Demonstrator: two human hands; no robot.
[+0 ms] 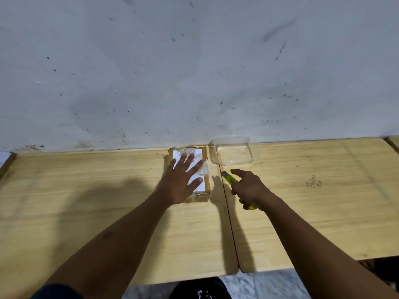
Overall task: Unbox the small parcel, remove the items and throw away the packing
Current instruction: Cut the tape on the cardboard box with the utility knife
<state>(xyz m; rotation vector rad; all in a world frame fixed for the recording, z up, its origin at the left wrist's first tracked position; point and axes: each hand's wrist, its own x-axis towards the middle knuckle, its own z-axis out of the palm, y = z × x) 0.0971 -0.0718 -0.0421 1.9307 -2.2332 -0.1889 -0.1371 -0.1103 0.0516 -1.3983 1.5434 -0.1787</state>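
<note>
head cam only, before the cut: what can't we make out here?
- Parcel top and label: head view, mostly covered by the flat left hand; print too small to read.
- Parcel contents: box is closed.
- Utility knife: handle hidden inside the right hand; blade extension too blurred to tell.
- Clear container: see-through, so whether it holds anything is unclear.
- Dark object below the table: cut off by the bottom edge.

Wall (194,61): pale grey-white, scuffed with dark specks and smears, filling the upper half of the frame. Tables: two light wooden tops, left table (75,201) and right table (323,201), butted together with a narrow seam at centre. Floor (269,285): grey marbled tile, lower centre. Light casts soft shadows on the wood.
</note>
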